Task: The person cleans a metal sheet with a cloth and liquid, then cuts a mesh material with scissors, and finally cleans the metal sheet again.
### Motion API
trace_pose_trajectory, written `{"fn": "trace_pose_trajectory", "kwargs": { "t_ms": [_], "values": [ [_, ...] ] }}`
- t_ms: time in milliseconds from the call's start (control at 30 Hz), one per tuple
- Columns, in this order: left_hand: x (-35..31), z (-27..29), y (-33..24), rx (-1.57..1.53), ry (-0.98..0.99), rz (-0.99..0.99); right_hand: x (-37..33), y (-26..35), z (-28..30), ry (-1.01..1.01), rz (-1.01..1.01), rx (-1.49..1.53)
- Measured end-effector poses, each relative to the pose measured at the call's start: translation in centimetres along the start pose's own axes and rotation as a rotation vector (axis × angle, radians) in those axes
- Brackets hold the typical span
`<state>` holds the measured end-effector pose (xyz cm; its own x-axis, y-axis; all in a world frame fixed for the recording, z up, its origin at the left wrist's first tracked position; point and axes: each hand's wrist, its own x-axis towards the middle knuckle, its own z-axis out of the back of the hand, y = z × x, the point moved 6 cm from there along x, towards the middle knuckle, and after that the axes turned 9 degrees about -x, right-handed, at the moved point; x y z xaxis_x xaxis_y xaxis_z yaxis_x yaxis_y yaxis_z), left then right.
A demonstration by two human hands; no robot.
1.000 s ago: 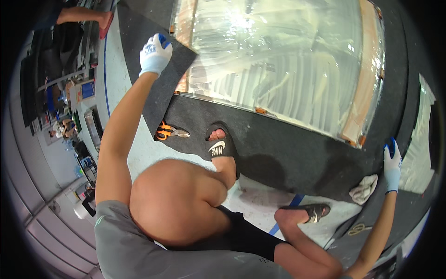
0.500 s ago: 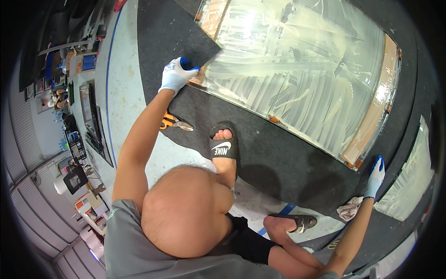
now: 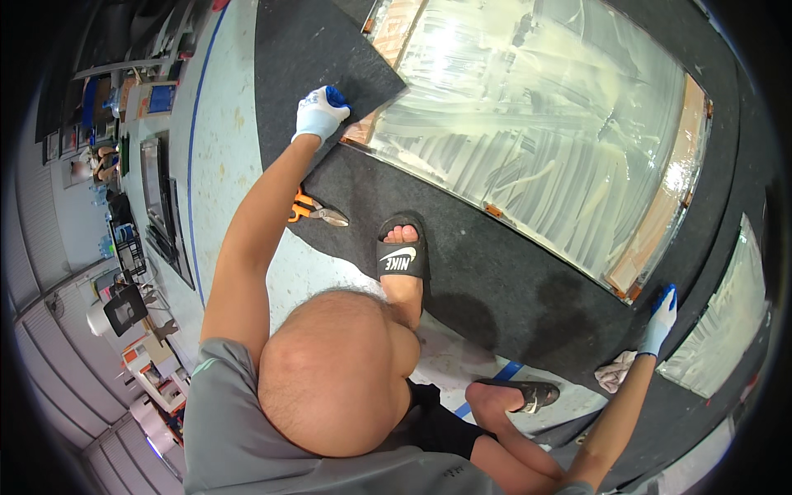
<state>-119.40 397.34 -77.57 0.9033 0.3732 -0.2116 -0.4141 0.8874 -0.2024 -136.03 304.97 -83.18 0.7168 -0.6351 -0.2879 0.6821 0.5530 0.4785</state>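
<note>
Likely light and floppy, the dark mat (image 3: 318,49) suits an edge hold; left hand (image 3: 320,114) curled, grip unclear, right hand (image 3: 661,318) loosely extended, seemingly empty.

The streaked panel (image 3: 536,132) looks glossy, the dark mat (image 3: 470,256) matt, the rag (image 3: 615,373) cloth.

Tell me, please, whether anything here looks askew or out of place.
Yes: the flat, dark grey sheet at the white-and-blue-gloved left hand sits askew, its corner covering part of the rectangular, white-streaked, glossy panel. A crumpled, pale cloth also looks stray, lying loose near the gloved right hand.
</note>
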Motion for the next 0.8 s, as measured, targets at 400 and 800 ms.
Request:
{"fn": "trace_pose_trajectory", "kwargs": {
  "t_ms": [400, 800],
  "values": [
    [-7.4, 2.5, 0.4, 0.170, 0.203, 0.029, -38.4, 37.4, -24.1, 0.890, 1.218, 0.056],
    [-9.4, 9.5, 18.5, -0.402, -0.565, 0.269, -57.1, 43.7, -43.6, 0.922, 1.532, -0.685]
  ]
}}
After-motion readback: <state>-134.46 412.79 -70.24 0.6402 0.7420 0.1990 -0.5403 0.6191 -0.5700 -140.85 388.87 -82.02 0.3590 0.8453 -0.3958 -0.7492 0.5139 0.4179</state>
